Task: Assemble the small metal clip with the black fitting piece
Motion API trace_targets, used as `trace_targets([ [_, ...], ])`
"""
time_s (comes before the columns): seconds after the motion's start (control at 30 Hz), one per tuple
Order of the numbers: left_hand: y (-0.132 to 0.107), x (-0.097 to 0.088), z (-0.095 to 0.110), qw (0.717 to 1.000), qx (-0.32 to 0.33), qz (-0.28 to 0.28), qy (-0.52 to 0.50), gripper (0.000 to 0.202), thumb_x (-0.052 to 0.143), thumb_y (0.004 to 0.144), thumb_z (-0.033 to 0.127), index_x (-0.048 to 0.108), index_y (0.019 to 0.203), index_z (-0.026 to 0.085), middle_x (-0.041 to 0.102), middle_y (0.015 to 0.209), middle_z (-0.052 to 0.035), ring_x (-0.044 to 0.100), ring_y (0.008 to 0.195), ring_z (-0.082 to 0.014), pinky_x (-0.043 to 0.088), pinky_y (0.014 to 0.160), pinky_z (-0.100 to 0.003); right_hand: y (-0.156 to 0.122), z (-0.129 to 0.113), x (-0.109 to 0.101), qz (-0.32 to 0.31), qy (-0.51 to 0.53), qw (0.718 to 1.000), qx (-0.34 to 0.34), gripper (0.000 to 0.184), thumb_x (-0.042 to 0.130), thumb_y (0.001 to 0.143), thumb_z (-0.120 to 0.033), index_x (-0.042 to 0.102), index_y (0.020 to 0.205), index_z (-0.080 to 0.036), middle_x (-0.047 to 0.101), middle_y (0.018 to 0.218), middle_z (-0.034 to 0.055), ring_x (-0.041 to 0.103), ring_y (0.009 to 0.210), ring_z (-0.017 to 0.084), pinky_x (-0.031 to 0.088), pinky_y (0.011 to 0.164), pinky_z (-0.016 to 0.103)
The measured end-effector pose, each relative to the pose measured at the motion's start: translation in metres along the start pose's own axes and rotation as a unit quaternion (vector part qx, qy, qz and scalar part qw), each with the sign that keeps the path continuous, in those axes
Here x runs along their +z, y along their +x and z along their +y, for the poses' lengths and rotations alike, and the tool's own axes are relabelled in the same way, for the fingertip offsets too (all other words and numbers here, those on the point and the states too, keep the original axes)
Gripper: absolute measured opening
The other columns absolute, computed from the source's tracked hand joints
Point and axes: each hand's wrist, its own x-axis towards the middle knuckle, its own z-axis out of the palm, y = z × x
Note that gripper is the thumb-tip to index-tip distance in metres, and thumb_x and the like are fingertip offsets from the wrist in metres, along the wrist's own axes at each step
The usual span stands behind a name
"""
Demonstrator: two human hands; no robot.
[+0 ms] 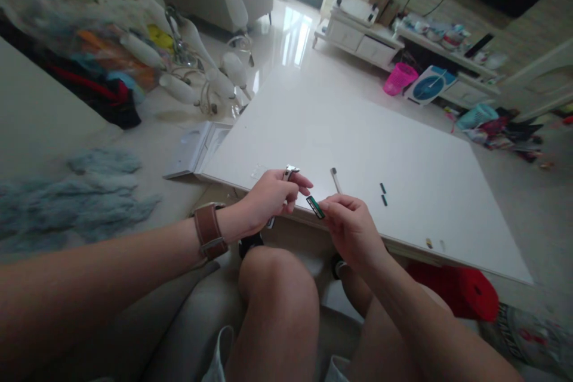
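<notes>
My left hand (273,194) is closed around a razor handle (290,171); its silvery end sticks up past my fingers and its lower end shows under the hand. In my right hand (351,221), thumb and fingers pinch a green and black razor cartridge (316,207), which is apart from the handle. Both hands are over the near edge of the white table (340,125). Beyond the right hand lies a small brush (335,180) with dark bristles and a pale handle, partly hidden. Two small dark strips (383,194), like more cartridges, lie to its right.
A clear plastic piece (258,171) lies left of my left hand. A small brownish piece (428,243) is near the table's right front edge. An open white box (197,149) and a chandelier (210,71) are at the left. Something red (470,292) sits below the right edge.
</notes>
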Motion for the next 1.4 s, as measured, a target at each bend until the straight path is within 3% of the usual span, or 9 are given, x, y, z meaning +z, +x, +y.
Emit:
trace_targets([
  [0.13,-0.0039,0.0007,0.0016,0.996,-0.047,-0.073,0.035,0.027,0.053,0.059,0.007,0.067,0.081,0.015,0.053,0.050,0.0009,0.036,0.039,-0.0072,0.014,0.037,-0.018,0.0032,-0.0039,-0.0021,0.053,-0.021,0.998,-0.026,0.020,0.083,0.060,-0.033,0.071,0.058,-0.018,0.050,0.046,-0.0043,0.034,0.050,0.008,0.027,0.053,0.026],
  [0.33,-0.0061,0.0023,0.0035,0.992,-0.031,-0.104,0.059,0.013,0.068,0.070,0.019,0.068,0.082,0.015,0.053,0.051,0.0024,0.044,0.045,-0.0077,0.019,0.040,-0.018,0.0047,-0.0020,-0.0058,0.080,-0.083,0.990,-0.081,0.018,0.081,0.066,-0.034,0.073,0.062,-0.018,0.057,0.051,-0.0025,0.042,0.053,0.010,0.034,0.058,0.027],
  [0.5,-0.0056,0.0020,0.0013,0.988,0.000,-0.082,0.130,0.020,0.073,0.076,0.034,0.067,0.073,0.015,0.053,0.049,0.0027,0.040,0.042,-0.0067,0.022,0.041,-0.019,0.0042,-0.0013,-0.0064,0.081,-0.136,0.982,-0.107,0.018,0.080,0.069,-0.036,0.076,0.067,-0.018,0.063,0.058,0.0000,0.048,0.058,0.012,0.034,0.057,0.027],
  [0.6,-0.0054,0.0009,0.0011,0.983,0.007,-0.074,0.169,0.024,0.068,0.081,0.038,0.070,0.076,0.015,0.053,0.047,0.0023,0.037,0.040,-0.0072,0.020,0.040,-0.020,0.0052,-0.0011,-0.0072,0.091,-0.145,0.979,-0.112,0.019,0.081,0.069,-0.036,0.076,0.067,-0.018,0.062,0.058,0.0000,0.047,0.059,0.012,0.033,0.057,0.027],
  [0.9,-0.0042,0.0027,0.0024,0.978,0.000,-0.097,0.186,0.023,0.065,0.083,0.035,0.071,0.077,0.014,0.055,0.047,0.0021,0.040,0.039,-0.0073,0.023,0.041,-0.021,0.0106,-0.0038,-0.0090,0.101,-0.072,0.989,-0.079,0.020,0.082,0.065,-0.034,0.071,0.060,-0.017,0.052,0.049,-0.0046,0.037,0.052,0.009,0.030,0.058,0.028],
  [1.07,-0.0061,0.0034,0.0044,0.980,-0.001,-0.063,0.187,0.023,0.072,0.078,0.030,0.073,0.094,0.013,0.055,0.047,0.0039,0.043,0.043,-0.0080,0.025,0.042,-0.020,0.0106,-0.0035,-0.0082,0.103,-0.089,0.988,-0.078,0.019,0.081,0.065,-0.035,0.072,0.060,-0.018,0.054,0.050,-0.0037,0.038,0.053,0.009,0.031,0.058,0.028],
  [1.27,-0.0061,0.0028,0.0040,0.981,0.009,-0.049,0.185,0.028,0.071,0.079,0.043,0.070,0.079,0.015,0.054,0.045,0.0039,0.037,0.039,-0.0066,0.021,0.039,-0.021,0.0073,-0.0017,-0.0058,0.088,-0.150,0.979,-0.101,0.018,0.079,0.069,-0.035,0.074,0.064,-0.018,0.057,0.054,-0.0010,0.042,0.056,0.011,0.030,0.055,0.028],
  [1.4,-0.0055,0.0023,0.0035,0.975,0.005,-0.046,0.215,0.024,0.067,0.083,0.038,0.069,0.077,0.015,0.054,0.044,0.0047,0.036,0.037,-0.0060,0.022,0.040,-0.021,0.0059,-0.0026,-0.0057,0.099,-0.181,0.971,-0.121,0.019,0.078,0.071,-0.036,0.075,0.065,-0.018,0.051,0.050,-0.0029,0.036,0.052,0.010,0.027,0.053,0.027],
])
